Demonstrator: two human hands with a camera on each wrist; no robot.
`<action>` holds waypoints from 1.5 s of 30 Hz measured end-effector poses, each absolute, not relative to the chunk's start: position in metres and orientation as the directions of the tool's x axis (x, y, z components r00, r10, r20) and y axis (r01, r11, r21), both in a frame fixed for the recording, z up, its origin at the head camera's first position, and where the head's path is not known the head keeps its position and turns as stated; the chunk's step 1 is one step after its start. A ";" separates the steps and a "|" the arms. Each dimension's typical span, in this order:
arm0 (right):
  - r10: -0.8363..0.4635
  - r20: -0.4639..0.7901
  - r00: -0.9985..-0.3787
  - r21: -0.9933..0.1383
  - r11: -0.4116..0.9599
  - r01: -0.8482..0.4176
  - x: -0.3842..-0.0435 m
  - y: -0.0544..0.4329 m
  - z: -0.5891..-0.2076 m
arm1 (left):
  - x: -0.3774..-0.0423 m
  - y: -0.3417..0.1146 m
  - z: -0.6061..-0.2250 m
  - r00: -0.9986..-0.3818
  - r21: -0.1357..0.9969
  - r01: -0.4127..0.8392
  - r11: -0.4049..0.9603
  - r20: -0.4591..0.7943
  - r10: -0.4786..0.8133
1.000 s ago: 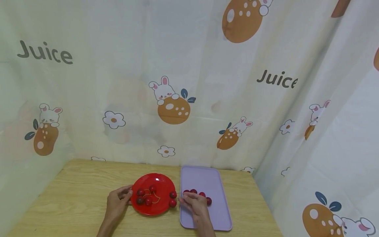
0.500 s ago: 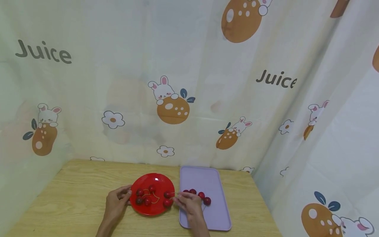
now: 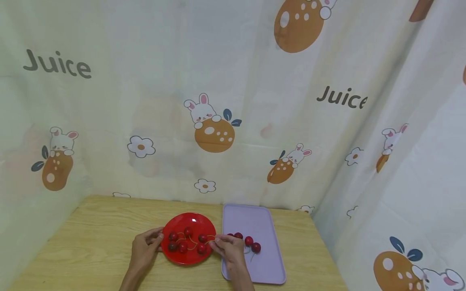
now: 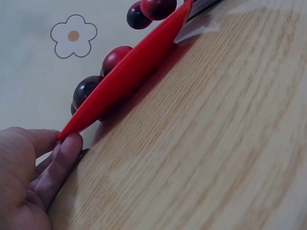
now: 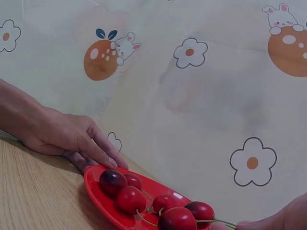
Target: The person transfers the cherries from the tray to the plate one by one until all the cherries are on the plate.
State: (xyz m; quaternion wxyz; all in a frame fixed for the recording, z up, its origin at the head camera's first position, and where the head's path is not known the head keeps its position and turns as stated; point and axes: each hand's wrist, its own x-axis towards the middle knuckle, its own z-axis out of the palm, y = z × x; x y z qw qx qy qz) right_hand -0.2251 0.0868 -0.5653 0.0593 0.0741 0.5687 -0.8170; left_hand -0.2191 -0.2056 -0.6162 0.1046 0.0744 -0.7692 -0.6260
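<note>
My left hand [image 3: 144, 247] pinches the left rim of a round red plate [image 3: 192, 220], thumb above and fingers below in the left wrist view. Several dark red cherries with stems [image 3: 183, 247] lie on the plate's left half. My right hand [image 3: 233, 249] pinches the stems of a pair of cherries [image 3: 202, 248] over the plate's right half. In the right wrist view this pair [image 5: 177, 220] is close to the other cherries, with green stems running to my fingertips [image 5: 244, 224]. Whether the pair touches the plate I cannot tell.
Right of the plate lies a light purple tray [image 3: 249, 216] with several cherries [image 3: 256, 247], partly hidden behind my right hand. Both stand on a wooden table [image 3: 109, 226]. A printed curtain [image 3: 164, 121] closes off the back and sides.
My right hand has moved left from the tray, carrying the pair of cherries from the plate's right rim inward over the plate. My left hand keeps its hold on the rim.
</note>
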 end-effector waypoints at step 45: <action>0.138 -0.080 -0.987 -0.970 -0.240 0.045 -0.222 0.069 -0.567 | -0.221 -0.207 -0.620 -0.962 0.981 0.041 0.191 0.090 -0.256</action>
